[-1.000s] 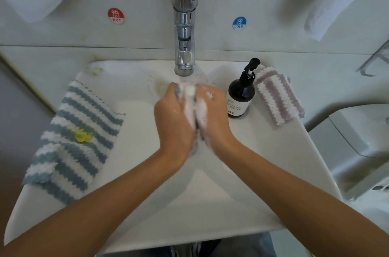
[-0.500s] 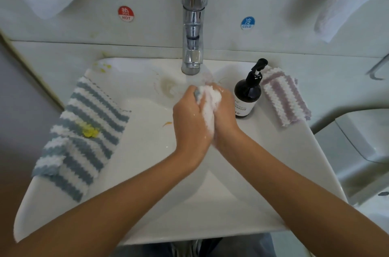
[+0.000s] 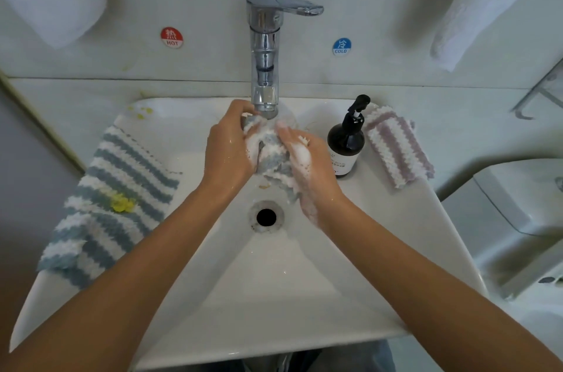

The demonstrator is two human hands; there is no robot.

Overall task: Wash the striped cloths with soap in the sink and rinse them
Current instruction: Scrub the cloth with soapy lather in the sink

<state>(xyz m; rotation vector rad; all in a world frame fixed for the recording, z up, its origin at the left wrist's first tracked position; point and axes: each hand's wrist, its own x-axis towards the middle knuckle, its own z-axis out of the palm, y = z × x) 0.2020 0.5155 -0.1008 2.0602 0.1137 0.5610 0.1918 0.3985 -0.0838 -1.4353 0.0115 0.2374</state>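
A soapy blue-and-white striped cloth [image 3: 269, 152] is bunched between both hands just under the tap spout [image 3: 265, 103]. My left hand [image 3: 228, 152] grips its left side. Covered in foam, my right hand [image 3: 307, 170] grips its right side. A second blue-striped cloth [image 3: 112, 198] with a yellow stain lies on the sink's left rim. A pink-striped cloth [image 3: 396, 146] lies on the right rim behind the dark soap pump bottle [image 3: 347, 143].
The white sink [image 3: 274, 280] has an open drain hole [image 3: 266, 217] below my hands. Hot and cold stickers flank the chrome tap on the wall. White towels hang at the upper left and upper right. A white toilet [image 3: 518, 204] stands to the right.
Both hands have moved farther back with the cloth, up under the spout, which uncovers the drain. The palms have parted slightly, so more of the cloth shows between them.
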